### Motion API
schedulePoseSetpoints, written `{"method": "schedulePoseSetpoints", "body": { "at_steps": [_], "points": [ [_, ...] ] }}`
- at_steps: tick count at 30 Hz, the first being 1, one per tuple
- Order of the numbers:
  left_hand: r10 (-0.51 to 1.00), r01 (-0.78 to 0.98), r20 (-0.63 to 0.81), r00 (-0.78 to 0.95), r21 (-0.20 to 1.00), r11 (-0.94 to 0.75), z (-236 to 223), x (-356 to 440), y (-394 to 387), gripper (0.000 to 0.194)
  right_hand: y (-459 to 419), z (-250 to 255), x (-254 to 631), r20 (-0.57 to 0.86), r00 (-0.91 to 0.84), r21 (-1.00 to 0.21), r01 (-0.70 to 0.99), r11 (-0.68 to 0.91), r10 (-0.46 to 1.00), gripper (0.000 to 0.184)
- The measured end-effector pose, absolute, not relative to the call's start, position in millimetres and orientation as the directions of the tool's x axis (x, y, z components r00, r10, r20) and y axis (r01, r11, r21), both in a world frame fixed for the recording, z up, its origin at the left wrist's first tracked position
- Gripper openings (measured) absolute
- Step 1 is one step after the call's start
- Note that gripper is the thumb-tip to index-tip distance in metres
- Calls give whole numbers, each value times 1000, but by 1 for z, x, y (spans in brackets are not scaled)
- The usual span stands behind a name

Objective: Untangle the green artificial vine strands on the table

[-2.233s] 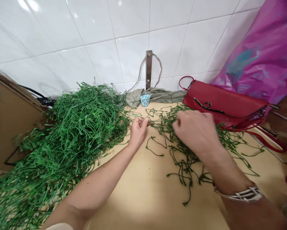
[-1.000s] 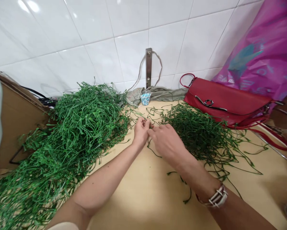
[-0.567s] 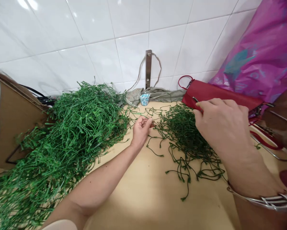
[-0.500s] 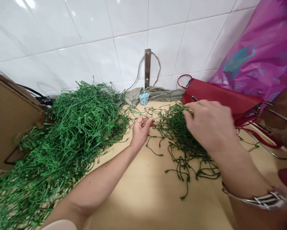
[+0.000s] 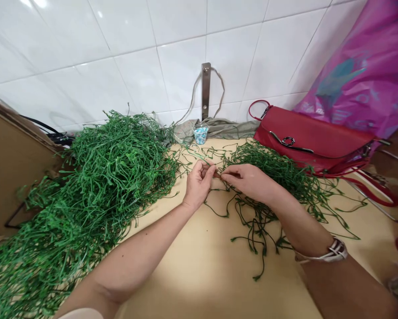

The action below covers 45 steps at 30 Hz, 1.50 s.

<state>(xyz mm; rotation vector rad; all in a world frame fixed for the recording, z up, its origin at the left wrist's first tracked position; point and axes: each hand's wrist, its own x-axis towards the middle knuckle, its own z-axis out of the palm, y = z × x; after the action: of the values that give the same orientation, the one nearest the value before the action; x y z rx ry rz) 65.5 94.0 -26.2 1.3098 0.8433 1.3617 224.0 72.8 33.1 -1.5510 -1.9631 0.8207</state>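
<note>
My left hand (image 5: 199, 184) is closed in a pinch over the middle of the table. A thin light-green plastic stem (image 5: 196, 153) runs out from its fingertips toward the back. My right hand (image 5: 248, 179) is close beside it, thumb and fingertips pressed together; what they pinch is too small to make out. A small reddish-brown piece (image 5: 216, 175) shows between the two hands. Beyond and under my right hand spreads a pile of dark green stems (image 5: 268, 155) with knobbed ends. A larger heap of brighter green stems (image 5: 112, 173) lies left of my left arm.
A small clear cup of blue and white bits (image 5: 200, 134) stands at the back by a grey cloth (image 5: 232, 129). A red handbag (image 5: 318, 133) and a purple plastic bag (image 5: 361, 75) are at back right. A cardboard box (image 5: 17, 177) borders the left. White tiles rise behind.
My right hand has come down and left from over the dark stem pile, uncovering the handbag's clasp, and now meets my left hand. The left hand stays nearly in place, still pinching.
</note>
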Motion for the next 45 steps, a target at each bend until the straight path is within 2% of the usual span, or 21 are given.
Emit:
{"method": "schedulePoseSetpoints", "body": {
  "at_steps": [2,5,10,12,16,22,26,30,33,36,40,45],
  "points": [
    [959,-214,251,133,952,-219,-26,66,94,33,76,30,227,27,-191,-763,630,143,981,20],
    [958,-235,217,187,957,-170,-27,68,93,40,78,24,226,39,-128,-833,544,102,991,20],
    [961,-249,142,238,965,-81,-28,68,94,44,79,20,226,-49,-136,-969,247,-14,990,21],
    [965,-235,97,244,971,-38,-29,67,95,44,78,22,226,-40,-182,-940,341,25,983,17],
    [963,-212,34,269,977,25,-33,67,99,42,75,27,226,82,-206,-734,649,199,975,12],
    [952,-252,-20,305,963,101,-39,69,105,46,68,39,217,137,-275,-428,850,307,952,27],
    [937,-274,-37,347,952,139,-33,67,103,38,66,44,212,153,-296,-347,877,331,943,23],
    [927,-318,-56,371,930,184,-24,64,99,32,68,43,211,180,-334,-322,869,376,925,25],
    [928,-358,-63,368,911,204,-20,62,97,29,71,39,215,207,-337,-412,821,395,918,27],
    [935,-371,-54,351,909,192,-19,62,96,30,72,36,220,181,-329,-490,787,375,927,19],
    [939,-353,-41,343,920,169,-15,63,95,28,71,37,223,169,-307,-458,817,350,937,16],
    [922,-321,-62,382,927,195,-9,63,93,27,70,40,221,218,-350,-414,812,412,911,21]
  ]
}}
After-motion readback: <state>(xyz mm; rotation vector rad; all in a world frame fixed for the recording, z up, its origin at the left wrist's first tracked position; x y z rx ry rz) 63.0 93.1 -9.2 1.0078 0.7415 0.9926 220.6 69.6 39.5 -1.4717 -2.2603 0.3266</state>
